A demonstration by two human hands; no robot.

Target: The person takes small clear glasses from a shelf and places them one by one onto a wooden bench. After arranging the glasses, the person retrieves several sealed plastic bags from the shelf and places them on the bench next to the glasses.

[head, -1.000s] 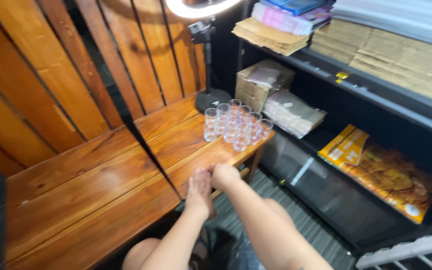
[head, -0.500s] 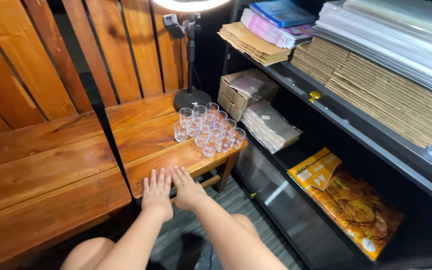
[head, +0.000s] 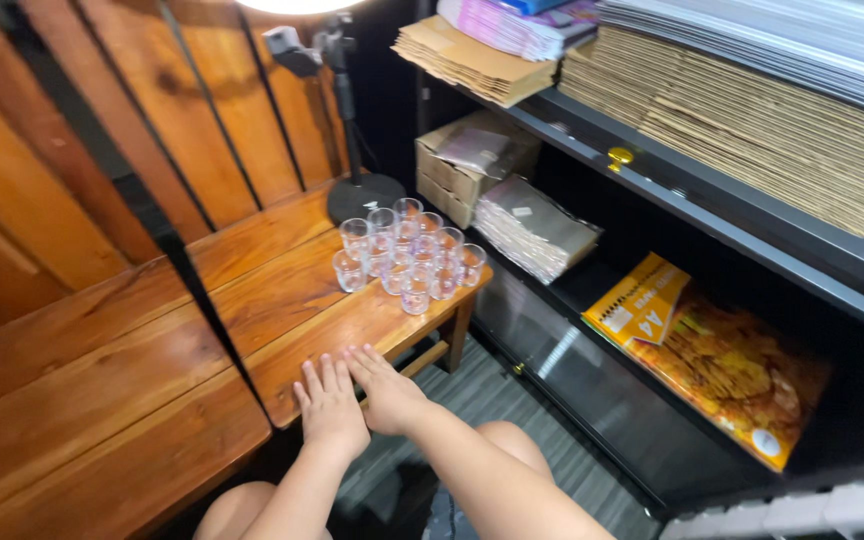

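Wooden worktop (head: 282, 300) of reddish planks carries a tight cluster of small clear glasses (head: 407, 255) near its far corner, grouped beside a lamp base (head: 364, 195). Left hand (head: 330, 405) and right hand (head: 387, 388) lie flat, empty, fingers spread, on its near edge.

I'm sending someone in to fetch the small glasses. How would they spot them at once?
Find the wooden table where the person's left hand and right hand rest flat. At its far right end, before the round black lamp base, stands the cluster of small glasses: the table's only clear, see-through things.
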